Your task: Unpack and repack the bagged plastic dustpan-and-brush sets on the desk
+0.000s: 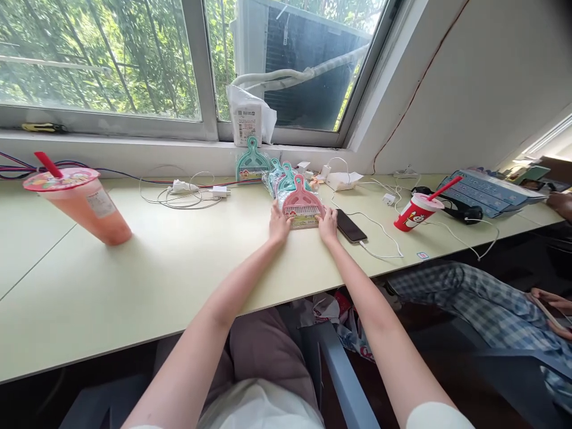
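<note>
Pink and wrapped in clear film, the dustpan set (302, 204) I watch from afar sits between the two hands, left hand (279, 226) and right hand (328, 225) each grasping a lower side, with teal dustpans (286, 181) just beyond them and a phone (351, 226) close beside the right one.

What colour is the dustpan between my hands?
The dustpan is pink, best seen in the head view.
</note>
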{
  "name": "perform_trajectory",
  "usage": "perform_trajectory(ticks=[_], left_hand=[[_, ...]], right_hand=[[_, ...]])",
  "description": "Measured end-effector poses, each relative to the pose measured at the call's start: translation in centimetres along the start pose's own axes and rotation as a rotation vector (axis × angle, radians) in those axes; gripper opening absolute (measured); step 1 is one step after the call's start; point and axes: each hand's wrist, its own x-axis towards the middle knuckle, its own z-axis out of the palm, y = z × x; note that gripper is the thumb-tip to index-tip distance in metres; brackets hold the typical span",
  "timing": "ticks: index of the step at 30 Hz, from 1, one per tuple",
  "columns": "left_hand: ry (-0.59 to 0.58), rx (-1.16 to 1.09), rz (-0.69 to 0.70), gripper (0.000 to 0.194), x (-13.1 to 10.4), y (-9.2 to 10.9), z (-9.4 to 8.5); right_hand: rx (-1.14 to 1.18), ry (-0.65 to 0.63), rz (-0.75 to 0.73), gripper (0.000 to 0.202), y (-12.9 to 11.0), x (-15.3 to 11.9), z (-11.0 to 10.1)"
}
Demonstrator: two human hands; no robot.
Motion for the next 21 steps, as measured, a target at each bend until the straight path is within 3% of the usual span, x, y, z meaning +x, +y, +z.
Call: perform_trajectory(ticks=[2,12,21], left_hand=[[0.009,-0.021,-0.013,0.080,0.3,0.1,0.3],[-0.037,0.155,-0.064,0.074,1.0,1.6,1.5],[-0.064,0.038,-0.070,0.062,1.4,0.6,0.9]], right_hand=[[-0.063,0.012,-0.015,0.052,-0.3,0.2,0.3],[-0.443,0.048,-0.148,0.058,-2.3,0.7,0.6],[-0.386,0.077,-0.125,0.059,-1.2,1.3,0.4]])
